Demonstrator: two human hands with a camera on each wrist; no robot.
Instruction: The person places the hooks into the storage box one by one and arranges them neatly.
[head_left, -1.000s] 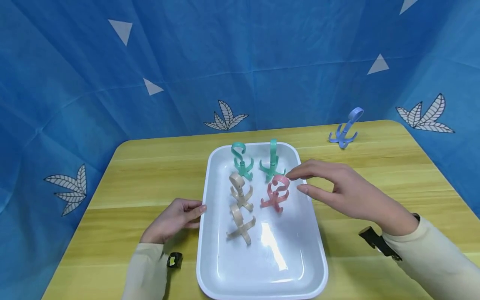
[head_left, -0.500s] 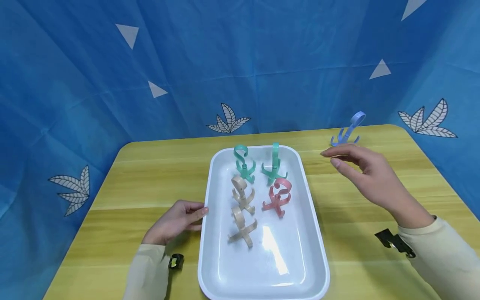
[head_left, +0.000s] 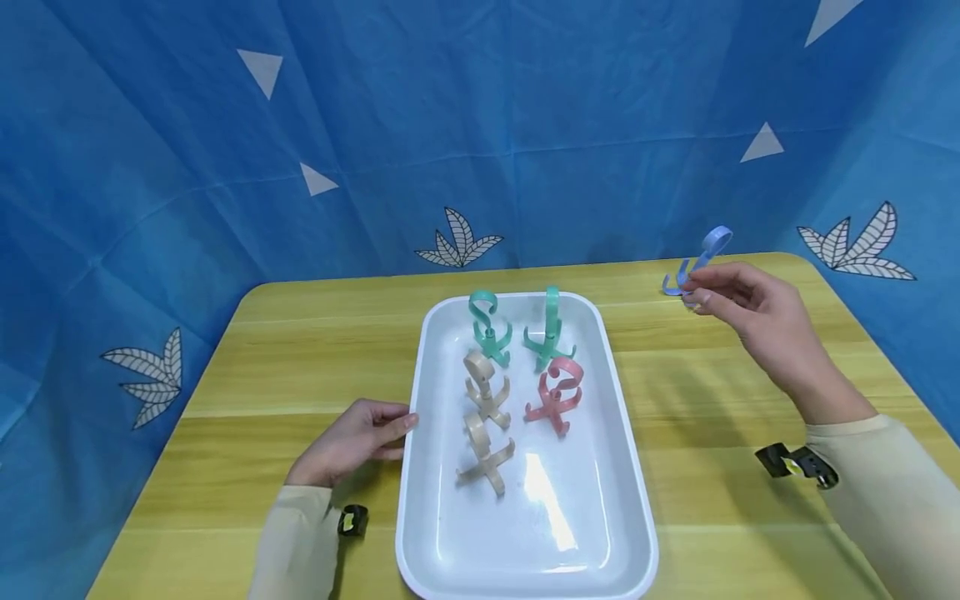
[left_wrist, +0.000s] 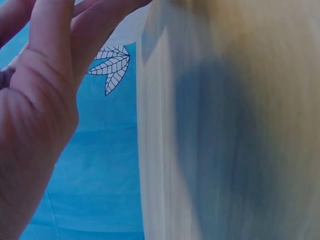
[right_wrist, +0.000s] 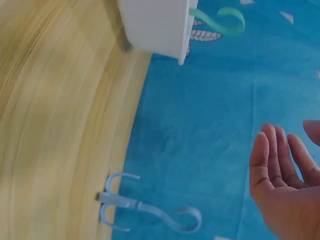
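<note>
My left hand (head_left: 360, 442) pinches the left rim of a white tray (head_left: 525, 533), thumb on top of the edge; in the left wrist view its fingers (left_wrist: 52, 30) reach up to the tray. A blue octopus-shaped hook (head_left: 716, 242) stands on the table at the back right. Over it in the head view is my right hand (head_left: 772, 333), hiding part of its prongs. The right wrist view has that hand (right_wrist: 287, 185) apart from the blue hook (right_wrist: 120, 201), fingers gently bent and holding nothing.
Inside the tray stand two green hooks (head_left: 552, 312) at the back, a pink hook (head_left: 553, 404) at mid-right and two beige hooks (head_left: 487, 467) on the left. Wooden table (head_left: 300, 350) surrounds the tray; a blue cloth (head_left: 375, 150) hangs behind.
My right hand has moved from beside the pink hook, back and to the right, to the blue hook. The left hand stays on the tray rim.
</note>
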